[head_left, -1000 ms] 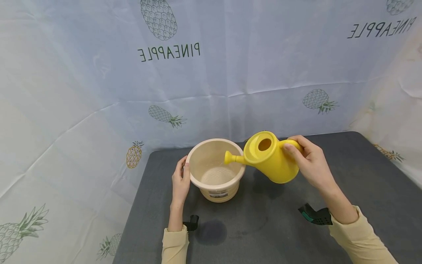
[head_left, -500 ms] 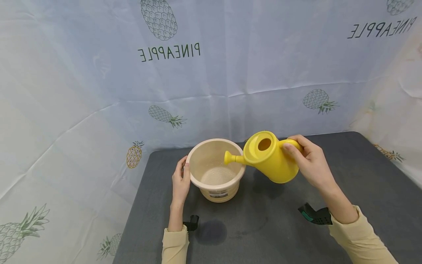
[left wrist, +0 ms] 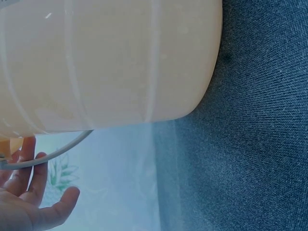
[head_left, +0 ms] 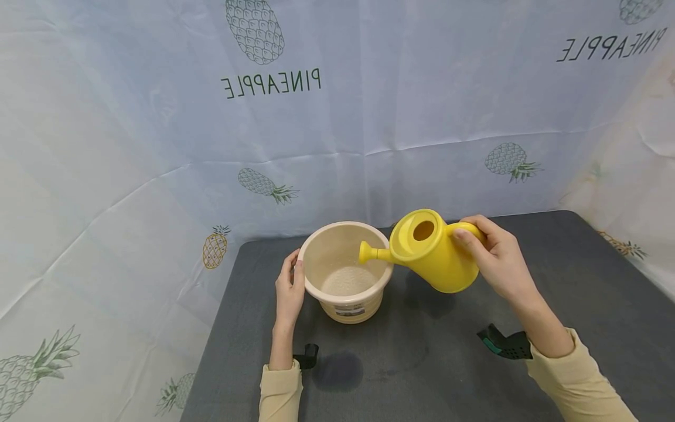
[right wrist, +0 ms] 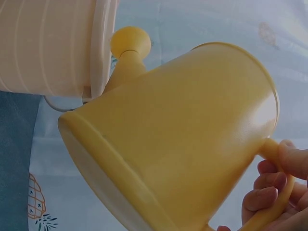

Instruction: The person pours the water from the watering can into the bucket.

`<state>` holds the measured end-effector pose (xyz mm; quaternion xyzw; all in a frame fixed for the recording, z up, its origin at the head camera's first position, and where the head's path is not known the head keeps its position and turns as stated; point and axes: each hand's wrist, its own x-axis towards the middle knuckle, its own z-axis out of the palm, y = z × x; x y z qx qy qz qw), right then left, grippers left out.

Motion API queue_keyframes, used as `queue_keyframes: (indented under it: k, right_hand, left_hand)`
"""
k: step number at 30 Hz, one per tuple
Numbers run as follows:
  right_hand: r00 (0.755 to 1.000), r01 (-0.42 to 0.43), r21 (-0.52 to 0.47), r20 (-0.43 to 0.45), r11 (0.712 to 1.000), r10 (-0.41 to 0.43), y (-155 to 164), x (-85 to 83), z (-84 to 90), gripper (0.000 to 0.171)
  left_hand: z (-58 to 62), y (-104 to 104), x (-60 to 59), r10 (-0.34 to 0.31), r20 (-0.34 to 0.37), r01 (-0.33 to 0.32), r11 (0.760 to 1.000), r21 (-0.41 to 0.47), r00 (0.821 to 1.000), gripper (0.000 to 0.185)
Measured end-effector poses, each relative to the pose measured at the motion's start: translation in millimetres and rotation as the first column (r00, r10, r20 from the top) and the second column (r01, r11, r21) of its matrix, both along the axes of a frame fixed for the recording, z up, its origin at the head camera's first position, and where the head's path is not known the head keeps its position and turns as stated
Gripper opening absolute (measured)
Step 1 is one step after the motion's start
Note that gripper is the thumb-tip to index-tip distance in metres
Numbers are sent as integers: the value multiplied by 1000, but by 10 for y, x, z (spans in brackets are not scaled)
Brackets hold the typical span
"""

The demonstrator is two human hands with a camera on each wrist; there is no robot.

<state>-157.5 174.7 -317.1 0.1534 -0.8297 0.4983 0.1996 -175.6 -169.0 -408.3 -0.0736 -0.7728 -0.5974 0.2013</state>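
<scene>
A cream plastic bucket [head_left: 352,308] with a thick rim and a label stands on the dark table. On its left side, my left hand [head_left: 290,290] rests its fingers and thumb against the rim. The left wrist view shows those fingers [left wrist: 36,185] loosely bent beside the thin grey bail handle [left wrist: 62,150]. My right hand [head_left: 498,258] grips the handle of a yellow watering can [head_left: 445,264], thumb on top. The can is held above the table and tilted left. Its flared spout end is over the bucket's opening, and the bucket's bottom looks rippled and shiny.
The dark grey table [head_left: 401,375] has a round darker patch [head_left: 337,371] in front of the bucket. Behind it hangs a pale pineapple-print curtain [head_left: 369,105]. Black wrist mounts [head_left: 506,344] stick out from both forearms.
Both hands, the watering can and the bucket stay in nearly the same place. Only the rippled pattern inside the bucket shifts slightly.
</scene>
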Motion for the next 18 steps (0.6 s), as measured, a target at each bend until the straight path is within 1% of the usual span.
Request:
queue_keyframes:
  k: [18]
  right_hand:
    - [1000, -1, 1, -2, 1000, 1, 1, 4, 9, 15]
  left_hand:
    - [-6, -3, -2, 4, 1, -4, 1000, 0, 1000, 38]
